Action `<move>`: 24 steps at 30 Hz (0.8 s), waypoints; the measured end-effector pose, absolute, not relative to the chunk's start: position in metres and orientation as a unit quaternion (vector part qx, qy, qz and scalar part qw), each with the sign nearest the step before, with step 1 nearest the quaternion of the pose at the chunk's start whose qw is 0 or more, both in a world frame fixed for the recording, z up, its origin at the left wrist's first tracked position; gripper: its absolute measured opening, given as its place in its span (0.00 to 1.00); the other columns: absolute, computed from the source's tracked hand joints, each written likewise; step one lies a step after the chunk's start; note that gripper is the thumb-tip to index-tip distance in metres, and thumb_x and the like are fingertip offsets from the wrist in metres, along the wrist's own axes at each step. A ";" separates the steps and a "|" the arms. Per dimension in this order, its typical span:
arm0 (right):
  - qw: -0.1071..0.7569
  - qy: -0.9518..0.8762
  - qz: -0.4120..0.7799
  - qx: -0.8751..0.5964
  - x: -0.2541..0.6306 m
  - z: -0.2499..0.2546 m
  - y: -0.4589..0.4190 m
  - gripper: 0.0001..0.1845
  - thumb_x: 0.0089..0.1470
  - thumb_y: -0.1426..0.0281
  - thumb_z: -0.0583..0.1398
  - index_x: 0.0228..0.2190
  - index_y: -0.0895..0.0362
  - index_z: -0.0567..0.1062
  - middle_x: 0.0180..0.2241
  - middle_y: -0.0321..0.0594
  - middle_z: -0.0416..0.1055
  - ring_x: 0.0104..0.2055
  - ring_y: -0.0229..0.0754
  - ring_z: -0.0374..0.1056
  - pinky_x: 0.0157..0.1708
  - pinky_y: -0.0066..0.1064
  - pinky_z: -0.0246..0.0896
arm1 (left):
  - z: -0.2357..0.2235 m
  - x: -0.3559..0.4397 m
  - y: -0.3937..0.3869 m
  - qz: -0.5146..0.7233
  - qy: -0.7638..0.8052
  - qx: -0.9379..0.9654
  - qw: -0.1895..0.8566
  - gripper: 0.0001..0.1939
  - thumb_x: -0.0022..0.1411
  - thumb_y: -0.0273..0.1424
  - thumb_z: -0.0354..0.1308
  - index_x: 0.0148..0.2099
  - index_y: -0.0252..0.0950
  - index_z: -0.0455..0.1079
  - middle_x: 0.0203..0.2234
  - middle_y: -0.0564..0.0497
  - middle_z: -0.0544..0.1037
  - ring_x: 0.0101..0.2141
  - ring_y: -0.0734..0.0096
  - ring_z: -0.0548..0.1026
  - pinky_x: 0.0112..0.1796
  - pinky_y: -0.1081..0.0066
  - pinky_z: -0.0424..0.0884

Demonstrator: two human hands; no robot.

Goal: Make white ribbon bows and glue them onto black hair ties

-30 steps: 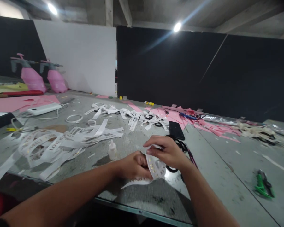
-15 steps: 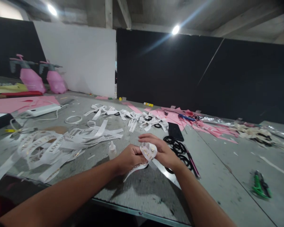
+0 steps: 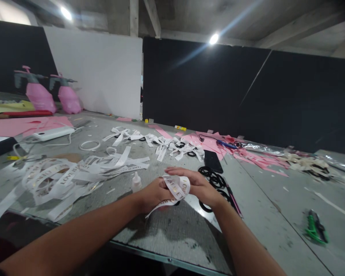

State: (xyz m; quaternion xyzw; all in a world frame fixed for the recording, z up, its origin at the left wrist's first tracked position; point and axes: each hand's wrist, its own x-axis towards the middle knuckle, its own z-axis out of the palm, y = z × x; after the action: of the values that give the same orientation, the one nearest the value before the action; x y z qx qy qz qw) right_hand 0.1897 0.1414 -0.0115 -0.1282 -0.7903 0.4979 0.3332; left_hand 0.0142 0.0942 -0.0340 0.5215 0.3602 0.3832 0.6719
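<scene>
A white ribbon with gold lettering (image 3: pixel 176 186) is looped between my two hands above the front of the table. My left hand (image 3: pixel 155 194) grips it from the left, fingers closed, with one printed tail hanging below. My right hand (image 3: pixel 199 185) curves around the loop's right side, its fingers bent over the top and pressed to the ribbon. Under the hands a dark bit of something shows, too hidden to name. Just left of my left hand stands a small white squeeze bottle (image 3: pixel 136 182). Several black rings (image 3: pixel 214 178) lie beside my right hand.
Loose printed ribbons (image 3: pixel 71 176) pile up on the left. Tied white bows (image 3: pixel 161 143) lie in a row behind, near a black phone-like slab (image 3: pixel 213 161). Green-handled snips (image 3: pixel 316 228) lie at right. Pink sheets (image 3: pixel 209 142) and two pink spray bottles (image 3: pixel 69 99) are farther back.
The ribbon loop has opened wider and turned, so more lettering shows. My right hand's fingers have shifted slightly left over it. My left hand has barely moved.
</scene>
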 end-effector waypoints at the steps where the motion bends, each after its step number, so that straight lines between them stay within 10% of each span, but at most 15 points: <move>1: 0.321 -0.798 0.497 -0.118 0.189 -0.011 0.141 0.16 0.56 0.61 0.62 0.47 0.48 0.76 0.53 0.43 0.70 0.58 0.49 0.61 0.58 0.44 0.52 | -0.034 0.014 0.094 0.378 0.358 0.522 0.675 0.12 0.44 0.33 0.67 0.30 0.32 0.70 0.17 0.58 0.66 0.16 0.82 0.59 0.17 0.76 0.53; 15: 0.416 -0.805 0.349 -0.239 0.180 -0.023 0.141 0.07 0.51 0.76 0.58 0.32 0.56 0.75 0.31 0.39 0.74 0.34 0.41 0.69 0.36 0.30 0.63 | -0.043 0.013 0.102 0.372 0.367 0.502 0.688 0.24 0.43 0.49 0.68 0.22 0.34 0.64 0.09 0.60 0.61 0.10 0.83 0.54 0.14 0.75 0.46; 24: 0.394 -0.788 0.351 -0.316 0.179 -0.022 0.143 0.09 0.54 0.66 0.59 0.25 0.57 0.73 0.25 0.36 0.67 0.28 0.38 0.61 0.29 0.29 0.57 | -0.034 0.018 0.101 0.498 0.439 0.467 0.584 0.22 0.42 0.47 0.67 0.22 0.33 0.66 0.10 0.60 0.60 0.12 0.83 0.54 0.15 0.77 0.48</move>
State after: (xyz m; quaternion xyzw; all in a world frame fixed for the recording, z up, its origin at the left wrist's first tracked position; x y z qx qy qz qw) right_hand 0.1789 0.1435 -0.0219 -0.3157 -0.7883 0.3514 0.3943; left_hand 0.0182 0.1014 -0.0341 0.4675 0.4393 0.4977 0.5838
